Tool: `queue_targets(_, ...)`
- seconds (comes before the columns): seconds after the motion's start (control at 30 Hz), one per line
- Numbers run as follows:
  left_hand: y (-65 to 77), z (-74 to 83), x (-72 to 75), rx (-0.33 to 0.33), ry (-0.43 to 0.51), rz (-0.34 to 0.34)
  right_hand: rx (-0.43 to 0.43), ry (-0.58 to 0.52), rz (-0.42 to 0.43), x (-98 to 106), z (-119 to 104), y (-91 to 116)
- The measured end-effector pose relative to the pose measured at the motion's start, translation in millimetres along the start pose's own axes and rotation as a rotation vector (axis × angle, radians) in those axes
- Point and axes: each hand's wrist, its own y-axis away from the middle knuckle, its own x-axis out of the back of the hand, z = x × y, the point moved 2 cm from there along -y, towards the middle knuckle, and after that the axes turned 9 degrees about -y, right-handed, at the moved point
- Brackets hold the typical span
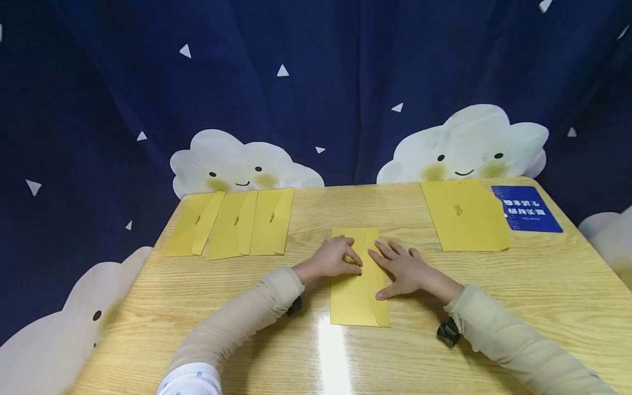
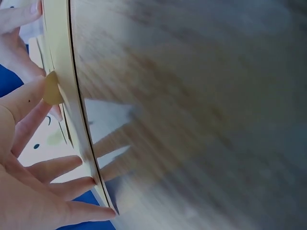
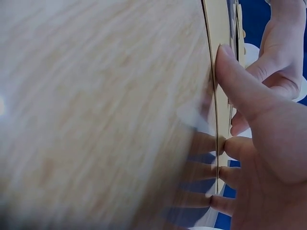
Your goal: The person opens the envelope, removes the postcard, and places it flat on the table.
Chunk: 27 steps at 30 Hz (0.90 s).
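Observation:
A yellow paper envelope [image 1: 353, 308] lies upright on the table before me, a flap running down its right side. My left hand [image 1: 337, 258] is over its middle; thumb and forefinger pinch the small rounded tab [image 2: 53, 88] that stands up from the paper. The other left fingers reach down to the envelope's surface in the left wrist view. My right hand [image 1: 407, 272] rests spread along the right edge, fingers straight, its thumb [image 3: 225, 55] on the lower part of the envelope.
Three yellow envelopes [image 1: 270, 222] lie side by side at the back left of the wooden table [image 1: 419, 351]. Another yellow envelope [image 1: 466, 225] sits at the back right, beside a blue card [image 1: 528, 211] with white characters. A dark blue cloud-patterned curtain [image 1: 336, 93] hangs behind.

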Motion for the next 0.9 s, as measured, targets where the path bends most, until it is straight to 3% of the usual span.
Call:
queue_targets(0.67, 3.1, -6.1, -0.1, -0.041, 0.085, 0.021, 0.019, -0.065, 0.039, -1.1, -2.3, 0.3)
queue_targets(0.9, 2.6, -4.9, 0.7, -0.044, 0.086, 0.029, -0.069, -0.062, 0.048, -8.5, -18.1, -4.8)
